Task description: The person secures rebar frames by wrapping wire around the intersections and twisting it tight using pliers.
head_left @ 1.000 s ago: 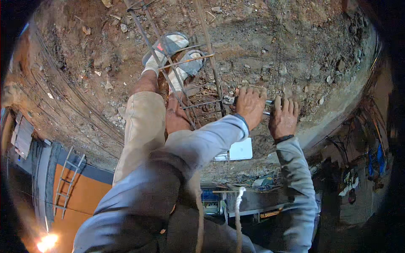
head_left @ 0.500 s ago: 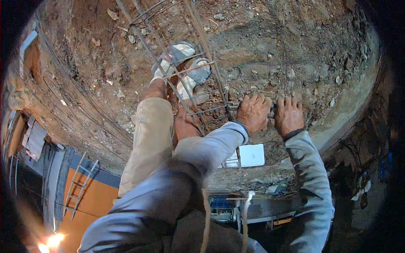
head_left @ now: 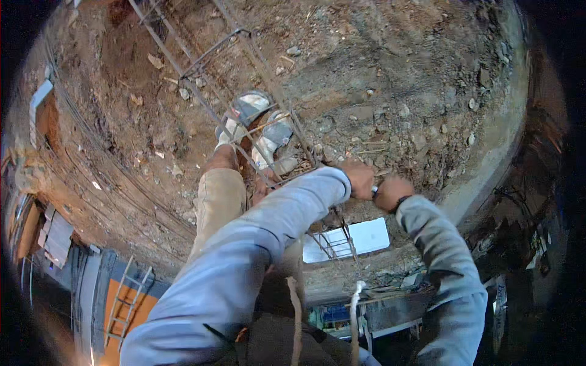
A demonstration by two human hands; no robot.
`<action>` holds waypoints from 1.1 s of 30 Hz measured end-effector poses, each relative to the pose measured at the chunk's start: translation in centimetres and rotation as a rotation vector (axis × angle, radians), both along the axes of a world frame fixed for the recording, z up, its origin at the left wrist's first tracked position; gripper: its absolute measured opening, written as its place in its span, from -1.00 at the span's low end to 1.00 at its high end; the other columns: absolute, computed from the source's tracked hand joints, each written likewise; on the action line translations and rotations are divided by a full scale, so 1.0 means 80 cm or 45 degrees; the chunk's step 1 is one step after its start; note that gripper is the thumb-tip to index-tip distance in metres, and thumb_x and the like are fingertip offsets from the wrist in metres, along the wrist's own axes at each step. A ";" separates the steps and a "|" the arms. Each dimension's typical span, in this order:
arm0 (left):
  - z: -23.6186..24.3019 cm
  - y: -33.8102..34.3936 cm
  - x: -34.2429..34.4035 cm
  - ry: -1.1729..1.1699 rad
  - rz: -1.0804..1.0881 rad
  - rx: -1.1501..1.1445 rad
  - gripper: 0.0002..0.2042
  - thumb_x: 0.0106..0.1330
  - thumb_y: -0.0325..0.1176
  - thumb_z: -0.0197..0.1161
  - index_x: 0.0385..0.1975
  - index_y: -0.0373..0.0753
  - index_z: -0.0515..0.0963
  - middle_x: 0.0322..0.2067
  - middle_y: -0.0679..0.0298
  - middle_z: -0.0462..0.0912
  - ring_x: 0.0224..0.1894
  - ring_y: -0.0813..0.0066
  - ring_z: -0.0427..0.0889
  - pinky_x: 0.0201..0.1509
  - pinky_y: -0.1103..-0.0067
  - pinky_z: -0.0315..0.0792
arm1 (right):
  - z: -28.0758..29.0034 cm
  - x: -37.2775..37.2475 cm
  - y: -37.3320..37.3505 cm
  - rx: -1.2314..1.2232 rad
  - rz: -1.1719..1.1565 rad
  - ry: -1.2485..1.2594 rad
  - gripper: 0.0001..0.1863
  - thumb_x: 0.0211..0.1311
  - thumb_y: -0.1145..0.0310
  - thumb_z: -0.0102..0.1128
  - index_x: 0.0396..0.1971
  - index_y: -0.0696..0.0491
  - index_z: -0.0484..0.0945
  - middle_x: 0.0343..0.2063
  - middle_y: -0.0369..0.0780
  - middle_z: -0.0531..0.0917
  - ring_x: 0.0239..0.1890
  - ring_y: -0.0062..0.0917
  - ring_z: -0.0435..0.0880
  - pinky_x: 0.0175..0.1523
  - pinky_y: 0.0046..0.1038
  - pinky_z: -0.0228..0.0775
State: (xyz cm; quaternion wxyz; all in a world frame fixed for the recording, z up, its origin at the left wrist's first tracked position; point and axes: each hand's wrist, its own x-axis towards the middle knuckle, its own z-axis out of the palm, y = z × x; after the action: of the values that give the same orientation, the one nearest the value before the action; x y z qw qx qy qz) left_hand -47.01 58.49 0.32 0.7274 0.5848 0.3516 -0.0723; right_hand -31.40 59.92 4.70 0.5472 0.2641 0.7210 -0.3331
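Observation:
My left hand (head_left: 360, 180) and my right hand (head_left: 394, 194) are both closed round a small metal tool (head_left: 375, 189), side by side at the right of a long rebar cage (head_left: 212, 55). Their fingers are blurred, and most of the tool is hidden by them. The cage runs from the upper middle down past my shoes (head_left: 278, 129) and under my left forearm. Its square ties cross over both feet, which rest on the dirt (head_left: 366, 73).
A white rectangular panel (head_left: 372, 235) lies below my hands behind some bars. A curved concrete edge (head_left: 488, 177) bounds the dirt at right. Thin rods (head_left: 73, 134) run along the left, with a ladder (head_left: 125, 302) against an orange surface at lower left.
My hands have moved down the picture and turned, still close together on the tool. The view has shifted, so the cage and feet appear lower. More of the white panel shows.

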 end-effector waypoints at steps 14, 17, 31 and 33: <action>0.005 -0.028 -0.014 0.046 0.470 0.410 -0.66 -0.27 -0.31 0.29 -0.40 -0.24 0.52 -0.48 0.11 0.57 -0.34 0.11 0.57 -0.26 0.30 0.41 | 0.057 -0.045 0.018 0.283 -0.128 0.136 -0.64 -0.09 0.12 0.22 -0.42 0.13 0.60 -0.39 -0.07 0.63 -0.31 -0.26 0.63 -0.23 -0.24 0.46; 0.000 -0.006 -0.026 -0.120 0.199 0.150 -0.60 -0.29 -0.20 0.29 -0.38 -0.25 0.54 -0.48 0.07 0.59 -0.36 0.10 0.59 -0.25 0.28 0.43 | 0.063 -0.046 0.011 0.809 -0.038 0.394 -0.57 -0.13 0.06 0.30 -0.46 0.18 0.55 -0.46 -0.01 0.61 -0.32 -0.24 0.62 -0.23 -0.21 0.43; 0.190 -0.107 -0.119 0.155 1.086 0.013 -0.32 0.14 0.10 0.12 0.09 -0.36 0.24 0.03 -0.14 0.35 0.08 -0.05 0.33 0.15 0.34 0.23 | 0.231 -0.098 -0.144 0.872 -1.668 0.278 -0.60 0.09 0.05 0.12 -0.27 0.09 0.54 -0.42 0.01 0.59 -0.31 -0.07 0.55 -0.24 -0.19 0.35; 0.279 -0.058 -0.131 0.318 1.010 -0.107 -0.34 0.16 0.12 0.10 0.05 -0.36 0.30 -0.02 -0.16 0.41 0.02 -0.03 0.41 0.09 0.33 0.28 | 0.295 -0.141 -0.139 0.809 -1.720 0.155 -0.61 0.09 0.06 0.12 -0.25 0.07 0.53 -0.40 0.01 0.59 -0.30 -0.06 0.55 -0.23 -0.17 0.34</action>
State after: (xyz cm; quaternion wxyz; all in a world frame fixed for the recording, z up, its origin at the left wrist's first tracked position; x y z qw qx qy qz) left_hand -57.49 53.82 22.62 0.6737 0.3605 0.6321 0.1289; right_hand -42.65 48.77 28.30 0.0800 0.7757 0.4926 -0.3863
